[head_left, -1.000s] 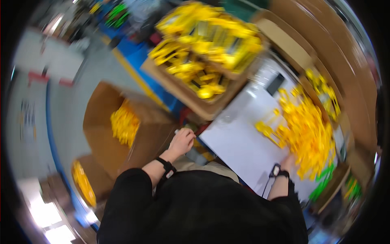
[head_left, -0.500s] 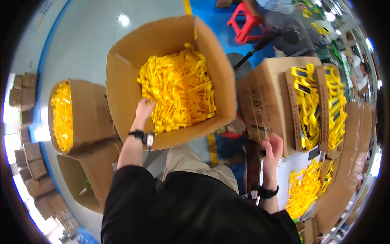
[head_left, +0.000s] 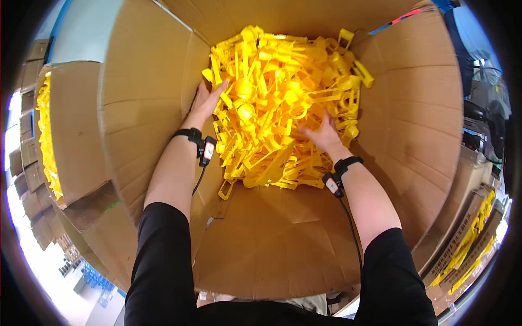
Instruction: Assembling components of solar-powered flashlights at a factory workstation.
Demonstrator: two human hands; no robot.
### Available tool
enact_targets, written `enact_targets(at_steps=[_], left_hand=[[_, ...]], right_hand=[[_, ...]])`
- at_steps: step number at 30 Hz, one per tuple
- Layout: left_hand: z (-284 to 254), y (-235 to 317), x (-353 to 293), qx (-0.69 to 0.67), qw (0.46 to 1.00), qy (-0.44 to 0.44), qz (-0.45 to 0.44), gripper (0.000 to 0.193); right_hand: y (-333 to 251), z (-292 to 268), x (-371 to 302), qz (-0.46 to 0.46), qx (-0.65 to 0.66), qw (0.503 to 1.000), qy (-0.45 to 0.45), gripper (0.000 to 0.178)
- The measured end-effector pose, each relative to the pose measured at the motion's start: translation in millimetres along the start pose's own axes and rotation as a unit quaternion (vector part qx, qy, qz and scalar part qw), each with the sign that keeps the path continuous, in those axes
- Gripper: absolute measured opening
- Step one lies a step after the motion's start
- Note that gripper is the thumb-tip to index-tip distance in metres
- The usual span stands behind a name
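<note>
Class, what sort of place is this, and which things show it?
Probably a factory or packing workshop: a large cardboard box holds a heap of yellow plastic parts, another box with yellow pieces stands to its left, and cartons are stacked beyond.

Over on the left, a pale, smooth floor opens up, a blue line running along it! Down that side, brown cartons stand stacked one on another, and behind them comes white glare, bright enough to wash out the detail. Lower left, there's a cluster of blue objects, too small to name. And across to the right, dark equipment, its shape hard to make out!
</note>
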State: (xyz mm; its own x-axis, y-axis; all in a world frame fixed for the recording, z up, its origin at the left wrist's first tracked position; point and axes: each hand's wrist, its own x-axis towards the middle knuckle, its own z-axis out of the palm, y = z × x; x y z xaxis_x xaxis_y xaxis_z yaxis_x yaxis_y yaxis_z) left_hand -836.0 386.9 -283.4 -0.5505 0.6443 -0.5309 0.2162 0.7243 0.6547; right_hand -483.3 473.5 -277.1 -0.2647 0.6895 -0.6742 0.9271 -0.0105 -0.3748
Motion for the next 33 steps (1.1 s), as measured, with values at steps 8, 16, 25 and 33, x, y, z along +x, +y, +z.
enact_targets(at_steps=[8, 16, 25, 33], left_hand=[[37.1, 14.1, 21.2, -0.282, 0.941, -0.175, -0.068, 0.098], [33.4, -20.2, 34.0, -0.321, 0.912, -0.199, -0.159, 0.095], [26.4, -11.0, 19.0, -0.360, 0.874, -0.272, -0.181, 0.070], [35.3, -4.6, 19.8, -0.460, 0.824, -0.243, -0.225, 0.066]], right_hand=[[61.3, -12.7, 98.2, 0.186, 0.158, 0.964, -0.109, 0.096], [-16.8, 11.8, 53.0, 0.157, 0.412, 0.886, -0.146, 0.086], [-23.1, 17.2, 70.0, 0.094, 0.451, 0.855, -0.237, 0.084], [-40.8, -2.9, 65.4, 0.105, 0.506, 0.801, -0.302, 0.094]])
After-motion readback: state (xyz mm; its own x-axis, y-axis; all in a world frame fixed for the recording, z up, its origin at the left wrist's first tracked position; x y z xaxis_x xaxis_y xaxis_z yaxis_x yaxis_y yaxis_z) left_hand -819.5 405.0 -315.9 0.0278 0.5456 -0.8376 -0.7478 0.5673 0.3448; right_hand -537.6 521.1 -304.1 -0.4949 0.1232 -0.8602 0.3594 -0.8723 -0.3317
